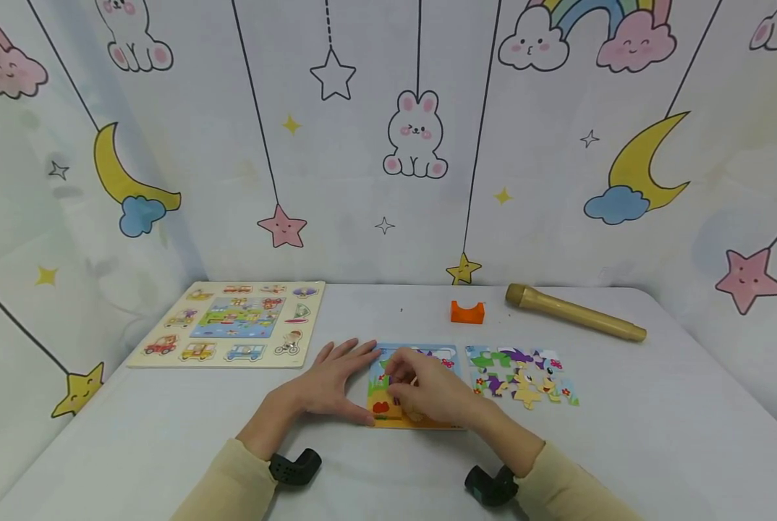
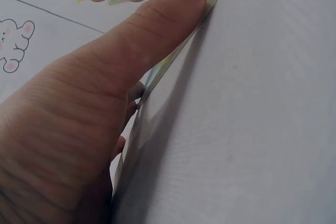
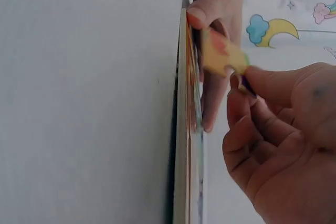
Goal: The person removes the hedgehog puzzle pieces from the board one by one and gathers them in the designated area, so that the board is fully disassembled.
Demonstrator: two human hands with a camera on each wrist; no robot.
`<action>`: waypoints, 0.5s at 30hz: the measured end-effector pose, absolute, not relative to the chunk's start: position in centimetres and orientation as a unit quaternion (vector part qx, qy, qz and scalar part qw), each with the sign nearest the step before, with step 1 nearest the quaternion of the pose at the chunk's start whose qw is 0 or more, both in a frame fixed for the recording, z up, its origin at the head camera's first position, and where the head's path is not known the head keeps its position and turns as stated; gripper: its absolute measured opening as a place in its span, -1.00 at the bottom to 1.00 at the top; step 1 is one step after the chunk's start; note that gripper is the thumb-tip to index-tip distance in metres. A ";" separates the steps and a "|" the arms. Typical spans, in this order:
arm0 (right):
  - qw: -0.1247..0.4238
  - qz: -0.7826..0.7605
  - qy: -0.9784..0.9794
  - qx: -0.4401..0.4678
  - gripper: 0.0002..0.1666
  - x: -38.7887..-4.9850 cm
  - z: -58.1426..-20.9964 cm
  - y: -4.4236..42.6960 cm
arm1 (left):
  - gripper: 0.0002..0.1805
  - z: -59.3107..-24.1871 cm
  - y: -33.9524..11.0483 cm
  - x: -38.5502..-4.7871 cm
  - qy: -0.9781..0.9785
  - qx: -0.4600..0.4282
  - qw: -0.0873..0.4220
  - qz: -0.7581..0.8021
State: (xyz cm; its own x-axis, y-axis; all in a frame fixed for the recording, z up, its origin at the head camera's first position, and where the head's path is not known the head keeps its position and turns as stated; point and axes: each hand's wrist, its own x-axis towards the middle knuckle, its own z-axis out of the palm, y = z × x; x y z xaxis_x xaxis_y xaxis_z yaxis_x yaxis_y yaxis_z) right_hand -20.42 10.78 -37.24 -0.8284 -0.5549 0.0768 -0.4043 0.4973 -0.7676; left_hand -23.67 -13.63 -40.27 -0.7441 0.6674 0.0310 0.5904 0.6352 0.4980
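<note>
A colourful jigsaw board (image 1: pixel 452 354) lies flat in front of me, partly hidden by both hands. My left hand (image 1: pixel 330 383) rests at its left side, fingers spread and thumb on the lower left corner. Over the board, my right hand (image 1: pixel 432 391) pinches a yellow puzzle piece (image 3: pixel 223 53) between thumb and fingers. That piece has a red patch and a green end, and is tilted above the board close to the left thumb (image 2: pixel 157 30). Several loose puzzle pieces (image 1: pixel 525 376) lie together to the right of the board.
At the back left lies a cream wooden puzzle board (image 1: pixel 310 311) with vehicle pictures. Behind the jigsaw are an orange cradle-shaped block (image 1: pixel 467 312) and a gold stick (image 1: pixel 577 313) at the back right. A patterned cloth (image 1: pixel 362 159) hangs behind the white table (image 1: pixel 655 420).
</note>
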 end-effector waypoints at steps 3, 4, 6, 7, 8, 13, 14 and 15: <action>0.085 -0.434 0.851 -0.282 -0.81 -20.6 -36.8 11.2 | 0.17 -40.3 -13.7 -23.7 0.902 0.347 0.078 0.243; 0.081 -0.439 0.848 -0.284 -0.81 -20.7 -36.5 11.4 | 0.17 -40.3 -13.7 -23.7 0.903 0.346 0.079 0.242; 0.077 -0.450 0.843 -0.284 -0.79 -20.9 -36.0 12.1 | 0.17 -40.4 -13.7 -23.8 0.905 0.344 0.081 0.238; 0.075 -0.456 0.840 -0.284 -0.79 -21.0 -35.8 12.6 | 0.17 -40.4 -13.7 -23.8 0.905 0.345 0.081 0.238; 0.071 -0.458 0.840 -0.283 -0.79 -21.1 -35.5 13.1 | 0.18 -40.5 -13.6 -23.8 0.905 0.344 0.082 0.236; 0.064 -0.459 0.845 -0.267 -0.77 -21.3 -34.2 16.6 | 0.18 -40.6 -13.6 -23.9 0.905 0.346 0.082 0.234; 0.066 -0.457 0.848 -0.261 -0.76 -21.2 -33.9 17.2 | 0.18 -40.6 -13.7 -23.9 0.905 0.345 0.083 0.233; 0.069 -0.454 0.851 -0.253 -0.75 -21.2 -33.6 17.9 | 0.18 -40.6 -13.7 -23.8 0.905 0.345 0.082 0.233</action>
State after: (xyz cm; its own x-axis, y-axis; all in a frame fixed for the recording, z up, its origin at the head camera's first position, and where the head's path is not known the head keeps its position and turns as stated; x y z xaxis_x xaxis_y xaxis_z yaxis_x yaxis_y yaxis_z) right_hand -21.18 17.89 -33.63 -0.8625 -0.4933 0.1129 -0.3684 0.4591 -0.8084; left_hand -23.84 -13.68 -40.57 -0.7483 0.6632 0.0129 0.5870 0.6529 0.4787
